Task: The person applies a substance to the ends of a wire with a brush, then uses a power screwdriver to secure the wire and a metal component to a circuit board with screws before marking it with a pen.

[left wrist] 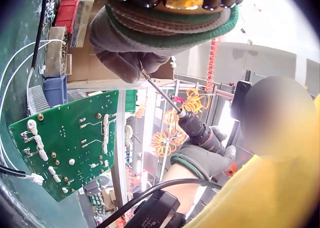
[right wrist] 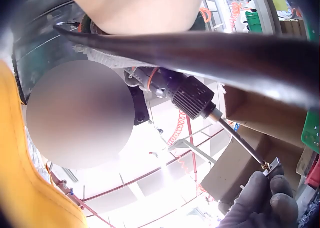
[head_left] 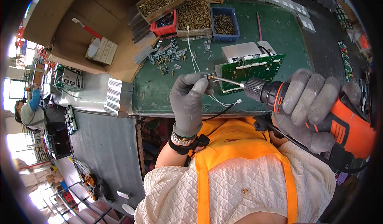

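Bare green surface [head_left: 159, 92] lies left of the circuit board [head_left: 251, 70]; loose parts [head_left: 165, 56] and bins [head_left: 194, 18] crowd the far edge.

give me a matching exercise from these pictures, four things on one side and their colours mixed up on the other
Things:
1. electric screwdriver gripped by the right hand
2. circuit board on the bench
3. bin of screws at the far edge
4. glove on the left hand pinching a small part

Colours:
A. blue
B. grey
C. orange and black
D. green

Pairs: 1-C, 2-D, 3-A, 4-B
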A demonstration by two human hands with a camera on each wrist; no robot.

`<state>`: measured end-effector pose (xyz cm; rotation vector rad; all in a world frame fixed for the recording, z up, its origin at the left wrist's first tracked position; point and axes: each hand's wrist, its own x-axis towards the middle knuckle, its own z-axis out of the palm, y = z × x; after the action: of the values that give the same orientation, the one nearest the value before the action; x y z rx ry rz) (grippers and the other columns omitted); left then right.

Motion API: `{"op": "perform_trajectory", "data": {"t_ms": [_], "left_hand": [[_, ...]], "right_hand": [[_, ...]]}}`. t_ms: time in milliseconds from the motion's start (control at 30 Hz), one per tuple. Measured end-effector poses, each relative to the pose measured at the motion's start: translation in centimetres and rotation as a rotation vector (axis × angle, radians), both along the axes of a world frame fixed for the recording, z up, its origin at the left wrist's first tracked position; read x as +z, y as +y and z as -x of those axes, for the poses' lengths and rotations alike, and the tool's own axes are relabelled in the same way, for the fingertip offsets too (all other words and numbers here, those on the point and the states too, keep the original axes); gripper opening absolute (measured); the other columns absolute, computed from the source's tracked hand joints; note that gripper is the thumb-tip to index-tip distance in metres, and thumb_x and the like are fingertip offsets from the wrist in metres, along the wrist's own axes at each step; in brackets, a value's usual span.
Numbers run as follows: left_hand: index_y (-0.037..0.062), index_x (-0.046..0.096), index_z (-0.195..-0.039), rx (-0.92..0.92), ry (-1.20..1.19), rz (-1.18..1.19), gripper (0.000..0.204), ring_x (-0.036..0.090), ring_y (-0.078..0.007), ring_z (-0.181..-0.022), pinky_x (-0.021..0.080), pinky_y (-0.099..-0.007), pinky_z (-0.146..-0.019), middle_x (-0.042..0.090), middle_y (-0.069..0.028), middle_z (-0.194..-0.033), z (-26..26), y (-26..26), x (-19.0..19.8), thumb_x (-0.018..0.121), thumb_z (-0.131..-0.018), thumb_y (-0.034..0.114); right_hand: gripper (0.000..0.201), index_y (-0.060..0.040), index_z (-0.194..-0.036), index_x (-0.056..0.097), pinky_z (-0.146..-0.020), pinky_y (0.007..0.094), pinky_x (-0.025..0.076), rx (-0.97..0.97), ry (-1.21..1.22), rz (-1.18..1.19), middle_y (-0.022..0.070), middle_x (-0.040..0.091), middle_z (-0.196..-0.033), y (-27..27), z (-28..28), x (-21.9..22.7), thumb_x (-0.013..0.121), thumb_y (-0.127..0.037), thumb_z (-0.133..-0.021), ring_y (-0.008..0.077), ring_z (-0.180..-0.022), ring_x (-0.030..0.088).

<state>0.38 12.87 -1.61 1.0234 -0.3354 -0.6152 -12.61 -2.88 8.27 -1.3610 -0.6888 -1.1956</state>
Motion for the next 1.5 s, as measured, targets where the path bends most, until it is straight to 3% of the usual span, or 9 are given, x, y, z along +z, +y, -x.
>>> {"op": "perform_trajectory", "data": {"t_ms": [400, 833, 1033, 1100, 1200, 1267, 1300, 1367, 1500], "left_hand": [[0.0001, 0.058, -0.097, 0.207, -0.204, -0.040, 0.016, 0.064, -0.0141, -0.074, 0.053, -0.0272, -0.071, 0.068, -0.0119, -0.092, 1.6, -0.7, 0.6, 0.069, -0.086, 0.003], [0.0017, 0.057, -0.093, 0.212, -0.134, -0.002, 0.013, 0.064, -0.0150, -0.072, 0.052, -0.0272, -0.068, 0.067, -0.0105, -0.086, 1.9, -1.3, 0.6, 0.068, -0.086, 0.002], [0.0000, 0.058, -0.099, 0.169, -0.118, -0.002, 0.016, 0.064, -0.0159, -0.073, 0.052, -0.0278, -0.068, 0.067, -0.0101, -0.086, 1.2, -1.3, 0.4, 0.068, -0.087, 0.005], [-0.0014, 0.058, -0.105, 0.113, -0.241, -0.041, 0.019, 0.064, -0.0161, -0.074, 0.053, -0.0280, -0.069, 0.067, -0.0103, -0.087, -0.5, -1.5, 1.2, 0.065, -0.090, 0.009], [-0.0001, 0.064, -0.101, 0.190, -0.594, -0.409, 0.016, 0.064, -0.0110, -0.077, 0.052, -0.0253, -0.069, 0.069, -0.0060, -0.088, -7.0, -2.9, 0.0, 0.062, -0.093, 0.013], [0.0036, 0.067, -0.095, 0.075, -0.851, -0.670, 0.011, 0.067, -0.0221, -0.077, 0.052, -0.0328, -0.069, 0.068, -0.0129, -0.084, -12.4, -4.7, -2.8, 0.063, -0.090, 0.012], [0.0036, 0.067, -0.095, 0.077, -0.859, -0.669, 0.011, 0.067, -0.0221, -0.077, 0.052, -0.0328, -0.069, 0.068, -0.0129, -0.084, -13.7, -6.1, -3.8, 0.063, -0.090, 0.012], [0.0060, 0.067, -0.095, 0.082, -1.180, -0.992, 0.014, 0.065, -0.0334, -0.079, 0.052, -0.0405, -0.071, 0.067, -0.0175, -0.085, -15.2, -8.5, -4.4, 0.065, -0.088, 0.018], [0.0069, 0.068, -0.093, -0.045, -1.187, -1.220, 0.018, 0.064, -0.0364, -0.080, 0.051, -0.0435, -0.071, 0.068, -0.0176, -0.088, -15.1, -10.5, -4.2, 0.066, -0.086, 0.023]], "right_hand": [[0.067, -0.0044, -0.136, 0.039, -0.064, 0.0250, 0.053, 0.030, 0.004, 0.034, 0.0011, 0.057, -0.082, 0.2, 0.2, 0.7, 0.074, -0.031, -0.086, 0.0095, -0.064, 0.059], [0.060, -0.0059, -0.128, 0.044, -0.057, 0.0233, 0.053, -0.006, -0.004, 0.025, 0.0010, 0.057, -0.076, 0.6, 0.0, 1.1, 0.076, -0.031, -0.084, 0.0105, -0.058, 0.058], [0.057, -0.0039, -0.127, 0.047, -0.052, 0.0240, 0.048, 0.000, 0.023, -0.021, -0.0005, 0.055, -0.072, 0.9, -0.3, 1.2, 0.076, -0.029, -0.085, 0.0090, -0.053, 0.053], [0.057, -0.0030, -0.128, 0.048, -0.052, 0.0234, 0.046, -0.019, 0.021, -0.039, -0.0012, 0.054, -0.072, -0.3, 0.3, 1.1, 0.076, -0.028, -0.085, 0.0082, -0.053, 0.052], [0.058, 0.0001, -0.128, 0.048, -0.054, 0.0224, 0.041, -0.039, -0.066, -0.142, -0.0029, 0.052, -0.073, -1.8, 0.2, 0.7, 0.075, -0.025, -0.084, 0.0055, -0.055, 0.049], [0.058, 0.0005, -0.128, 0.048, -0.055, 0.0226, 0.040, -0.045, -0.073, -0.168, -0.0030, 0.052, -0.074, -2.6, 0.9, 0.5, 0.075, -0.025, -0.083, 0.0051, -0.056, 0.049], [0.058, 0.0009, -0.128, 0.048, -0.054, 0.0231, 0.040, -0.050, -0.075, -0.221, -0.0031, 0.052, -0.074, -2.8, 1.1, 0.5, 0.075, -0.025, -0.083, 0.0049, -0.056, 0.049], [0.058, 0.0013, -0.129, 0.048, -0.054, 0.0236, 0.040, -0.064, -0.084, -0.271, -0.0032, 0.052, -0.075, -3.3, 1.0, 0.4, 0.074, -0.025, -0.084, 0.0047, -0.056, 0.048], [0.056, 0.0012, -0.127, 0.048, -0.056, 0.0226, 0.039, -0.057, -0.062, -0.287, -0.0030, 0.052, -0.076, -4.9, 1.4, 0.3, 0.073, -0.024, -0.083, 0.0042, -0.059, 0.049]]}}
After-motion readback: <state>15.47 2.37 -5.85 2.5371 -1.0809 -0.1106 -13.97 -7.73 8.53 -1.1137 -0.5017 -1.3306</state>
